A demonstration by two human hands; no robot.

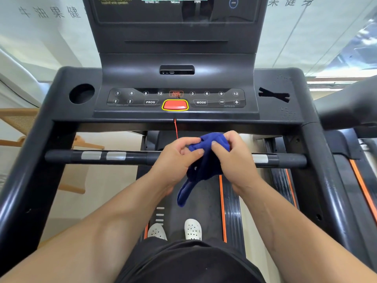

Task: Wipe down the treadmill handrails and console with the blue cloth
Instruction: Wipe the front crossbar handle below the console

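A bunched blue cloth (pixel 206 160) hangs between both hands in the middle of the view, its tail drooping toward the belt. My left hand (pixel 175 158) pinches its left edge and my right hand (pixel 232 154) grips its upper right part. Both hands are just above the black front crossbar handrail (pixel 130 157) with silver sensor pads. Behind it sits the dark console (pixel 175 99) with numbered keys and a red stop button (pixel 175 104). Black side handrails run down on the left (pixel 30 174) and on the right (pixel 334 180).
A red safety cord (pixel 175 129) hangs from the console to behind the cloth. A round cup holder (pixel 81 96) is at the console's left. My feet in white shoes (pixel 192 228) stand on the belt. A wooden chair (pixel 24 123) is left; another treadmill (pixel 359 152) is right.
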